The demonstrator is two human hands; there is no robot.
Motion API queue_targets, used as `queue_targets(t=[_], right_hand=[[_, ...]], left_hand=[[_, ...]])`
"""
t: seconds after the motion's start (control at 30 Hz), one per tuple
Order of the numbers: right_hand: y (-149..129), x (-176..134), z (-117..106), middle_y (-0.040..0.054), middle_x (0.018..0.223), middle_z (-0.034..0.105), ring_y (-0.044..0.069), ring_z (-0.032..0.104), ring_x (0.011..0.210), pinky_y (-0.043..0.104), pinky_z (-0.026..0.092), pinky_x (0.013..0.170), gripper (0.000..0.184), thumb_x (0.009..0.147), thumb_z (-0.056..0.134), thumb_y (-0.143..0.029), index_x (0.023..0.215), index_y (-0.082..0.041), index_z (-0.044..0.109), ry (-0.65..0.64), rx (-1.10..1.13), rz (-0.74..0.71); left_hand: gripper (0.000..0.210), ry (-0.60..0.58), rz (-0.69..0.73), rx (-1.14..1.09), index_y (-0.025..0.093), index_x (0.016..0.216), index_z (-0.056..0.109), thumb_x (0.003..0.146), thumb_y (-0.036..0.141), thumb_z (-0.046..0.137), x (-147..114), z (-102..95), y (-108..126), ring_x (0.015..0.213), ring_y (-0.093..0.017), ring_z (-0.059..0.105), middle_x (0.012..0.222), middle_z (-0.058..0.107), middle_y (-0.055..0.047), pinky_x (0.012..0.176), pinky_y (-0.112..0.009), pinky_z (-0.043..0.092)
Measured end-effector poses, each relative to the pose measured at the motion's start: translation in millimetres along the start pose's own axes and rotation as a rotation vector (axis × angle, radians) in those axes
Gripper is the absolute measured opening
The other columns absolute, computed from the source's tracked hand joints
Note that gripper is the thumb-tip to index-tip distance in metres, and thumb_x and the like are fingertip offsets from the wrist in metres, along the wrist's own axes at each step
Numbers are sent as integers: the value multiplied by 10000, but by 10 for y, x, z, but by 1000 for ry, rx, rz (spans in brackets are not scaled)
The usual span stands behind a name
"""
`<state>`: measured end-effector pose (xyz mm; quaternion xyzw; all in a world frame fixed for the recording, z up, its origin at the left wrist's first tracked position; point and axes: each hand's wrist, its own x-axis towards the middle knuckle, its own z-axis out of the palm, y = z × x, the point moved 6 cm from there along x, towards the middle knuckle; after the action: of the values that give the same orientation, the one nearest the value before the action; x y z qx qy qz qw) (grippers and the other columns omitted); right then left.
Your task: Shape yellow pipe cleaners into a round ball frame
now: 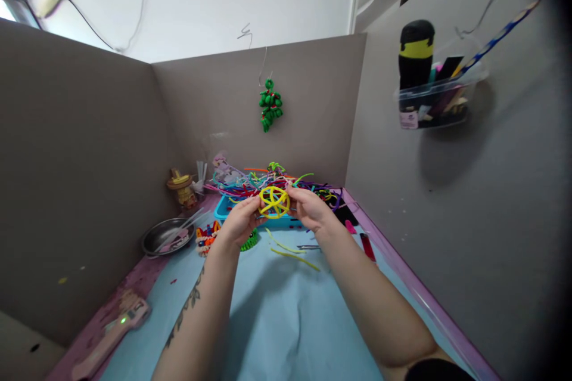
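**A round yellow openwork ring (274, 202) is held up**

The left hand (242, 220), fingers curled nearly closed, pinches its left edge; the right hand (309, 207) pinches the right edge in the same manner. The ring is in front of a light-blue plastic tray (279, 223) heaped with multicoloured thin stems (243, 186).

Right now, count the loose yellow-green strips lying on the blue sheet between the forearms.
2: the farther strip lies closer to the blue tray; the nearer strip lies just below it in view. Others may be hidden.
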<state>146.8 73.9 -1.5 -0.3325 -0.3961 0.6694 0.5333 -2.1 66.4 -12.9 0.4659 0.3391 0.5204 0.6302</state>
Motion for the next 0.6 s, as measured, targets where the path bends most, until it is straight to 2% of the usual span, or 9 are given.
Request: queue_targets(t=[0.17,0.3,0.47,0.6], right_hand=[[70,47,0,-41,549,564,76,494,476,188,329,435,200,587,711,-254,685,-165,562,-45,17,23],[132,105,-40,-45,518,552,79,472,422,191,316,390,125,656,649,-225,694,-175,540,-12,60,68],[120,128,-88,-44,513,549,79,462,398,189,304,359,83,703,603,-201,706,-179,523,43,86,55],[107,120,-78,-41,531,560,82,481,422,191,313,374,118,686,629,-205,715,-181,518,37,99,49]], left_hand=[[276,8,-17,-74,127,767,618,696,391,652,-12,12,9,592,-98,580,691,620,-21,550,-215,485],[314,-28,-30,-48,123,845,629,733,415,609,-38,57,27,662,-134,608,775,655,-75,572,-235,494],[280,-68,-24,32,132,878,627,691,335,671,-48,98,26,763,-139,605,891,647,-83,626,-225,493],[249,-33,-16,29,116,764,619,638,309,714,-25,51,3,703,-125,593,797,631,-55,611,-221,488]])
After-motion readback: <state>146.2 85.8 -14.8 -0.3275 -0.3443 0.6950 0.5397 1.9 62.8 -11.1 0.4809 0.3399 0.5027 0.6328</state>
